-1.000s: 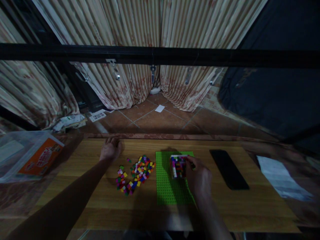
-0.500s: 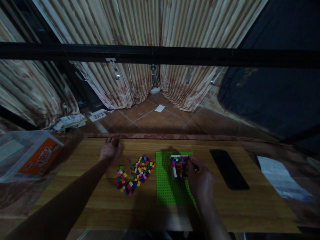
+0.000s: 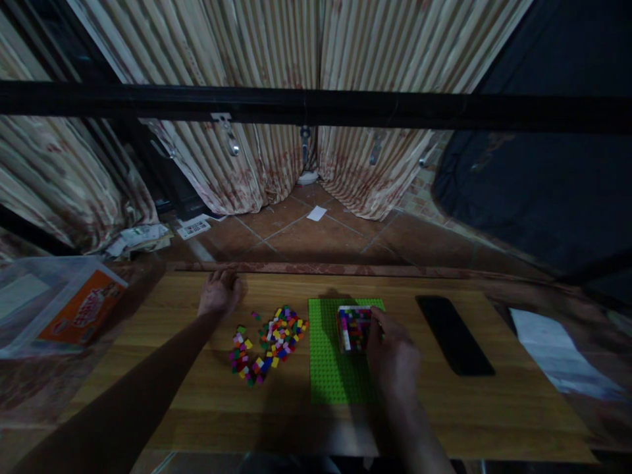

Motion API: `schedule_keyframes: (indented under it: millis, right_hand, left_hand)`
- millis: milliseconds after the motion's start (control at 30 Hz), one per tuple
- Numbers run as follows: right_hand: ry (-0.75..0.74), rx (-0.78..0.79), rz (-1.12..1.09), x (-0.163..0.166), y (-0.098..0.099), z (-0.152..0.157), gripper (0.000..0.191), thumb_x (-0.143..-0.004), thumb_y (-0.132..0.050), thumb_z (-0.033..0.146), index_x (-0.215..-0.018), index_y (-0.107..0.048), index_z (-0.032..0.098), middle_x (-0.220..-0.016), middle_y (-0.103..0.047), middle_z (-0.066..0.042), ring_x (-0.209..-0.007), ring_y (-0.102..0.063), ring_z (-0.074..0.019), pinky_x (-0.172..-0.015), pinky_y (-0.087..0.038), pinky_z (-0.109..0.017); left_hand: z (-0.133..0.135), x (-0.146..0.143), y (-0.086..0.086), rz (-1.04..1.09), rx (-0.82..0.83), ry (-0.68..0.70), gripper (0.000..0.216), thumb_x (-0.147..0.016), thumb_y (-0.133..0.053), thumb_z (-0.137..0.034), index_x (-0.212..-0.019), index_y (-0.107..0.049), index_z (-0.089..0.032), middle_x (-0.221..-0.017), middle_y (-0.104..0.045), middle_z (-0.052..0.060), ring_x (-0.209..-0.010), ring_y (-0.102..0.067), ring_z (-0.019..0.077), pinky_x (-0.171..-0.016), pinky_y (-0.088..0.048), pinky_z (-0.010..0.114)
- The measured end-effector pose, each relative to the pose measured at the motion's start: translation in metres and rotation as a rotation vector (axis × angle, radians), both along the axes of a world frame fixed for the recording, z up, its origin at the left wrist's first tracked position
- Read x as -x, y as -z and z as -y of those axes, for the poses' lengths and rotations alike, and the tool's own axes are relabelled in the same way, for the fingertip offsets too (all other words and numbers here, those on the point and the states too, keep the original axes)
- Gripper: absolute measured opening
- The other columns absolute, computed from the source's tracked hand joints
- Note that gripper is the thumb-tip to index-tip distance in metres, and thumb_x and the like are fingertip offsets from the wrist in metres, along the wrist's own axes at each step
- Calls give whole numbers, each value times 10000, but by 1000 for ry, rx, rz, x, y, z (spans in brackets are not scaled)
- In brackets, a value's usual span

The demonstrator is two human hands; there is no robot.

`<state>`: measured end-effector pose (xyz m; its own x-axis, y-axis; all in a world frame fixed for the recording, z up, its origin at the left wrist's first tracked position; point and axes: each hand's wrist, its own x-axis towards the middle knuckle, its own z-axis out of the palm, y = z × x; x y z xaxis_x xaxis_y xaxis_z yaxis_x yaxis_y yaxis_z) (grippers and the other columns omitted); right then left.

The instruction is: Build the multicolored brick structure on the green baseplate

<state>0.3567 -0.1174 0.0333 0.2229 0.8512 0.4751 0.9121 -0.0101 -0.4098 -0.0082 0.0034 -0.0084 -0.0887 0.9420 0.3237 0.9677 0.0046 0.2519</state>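
A small walled structure of mixed-colour toy bricks (image 3: 349, 332), with white bricks along its top and left rims, stands on a green baseplate (image 3: 326, 382). My right hand (image 3: 395, 359) is at its right side, fingers pinched together at the upper right corner and covering that wall. What lies between those fingertips is hidden. My left hand (image 3: 220, 293) rests on the table near its far edge, fingers curled in and holding nothing I can see. A pile of loose bricks (image 3: 281, 336) in many colours spreads between that hand and the baseplate.
A black phone-shaped slab (image 3: 454, 336) lies right of the baseplate on the wooden table (image 3: 207, 415). Beyond the table's left edge is a clear plastic bin (image 3: 59, 296) with an orange label. White paper (image 3: 557, 349) lies past the right side. A dark bar (image 3: 316, 108) crosses the view above.
My right hand's fingers have shifted slightly at the brick structure's right corner, bending closer together. My left hand and the loose bricks stay where they were.
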Motion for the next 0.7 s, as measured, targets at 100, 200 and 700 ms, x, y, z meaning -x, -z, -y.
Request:
schedule_keyframes:
  millis: [100,200,700]
  right_hand:
    - [-22,4,123,0,0,3,352,-942,-368,199,-1120,-669,154,-951,-734,-104,-784,-647,-223,-708,-461,-317]
    - [-66,58,257,-1,-1,5,373,-912,-383,121,-1184,-635,164,-919,-731,-87,-782,-633,-229,-718,-456,-321]
    - [-198,115,259,-6,-9,6,451,-861,-398,29,-1261,-566,151,-1047,-715,-104,-872,-644,-229,-793,-472,-345]
  left_hand:
    - [1,-1,0,-4,-2,-16,369,-863,-399,-379,-1106,-599,-187,-1190,-597,107,-1179,-489,271,-1043,-381,429]
    - [1,-1,0,-20,-4,-17,360,-867,-392,-382,-1094,-599,-195,-1170,-604,104,-1168,-497,269,-1045,-381,429]
    - [-1,1,-3,-43,1,3,401,-859,-371,-394,-1112,-582,-166,-1158,-603,131,-1157,-500,282,-1048,-386,433]
